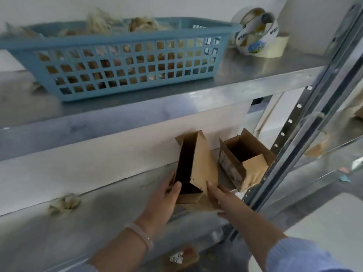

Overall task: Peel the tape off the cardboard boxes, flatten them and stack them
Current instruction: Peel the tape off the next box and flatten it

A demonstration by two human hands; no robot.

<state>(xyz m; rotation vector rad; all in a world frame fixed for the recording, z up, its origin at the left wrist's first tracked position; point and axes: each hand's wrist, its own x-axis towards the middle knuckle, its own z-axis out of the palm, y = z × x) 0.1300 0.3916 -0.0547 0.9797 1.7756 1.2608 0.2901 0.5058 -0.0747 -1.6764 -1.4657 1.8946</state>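
An opened cardboard box (204, 163) lies skewed on the lower metal shelf (98, 218), its dark inside showing. My left hand (165, 201) grips its near left edge, thumb over the rim. On the box's right side rests my right hand (220, 195), thumb on the outer wall and fingers under a flap. A second open cardboard box (249, 165) stands upright just to the right, by the shelf post.
A blue plastic basket (125, 55) full of crumpled tape sits on the upper shelf, with tape rolls (257, 34) to its right. A wad of peeled tape (64, 203) lies on the lower shelf at left. A slotted metal post (294, 132) borders the right side.
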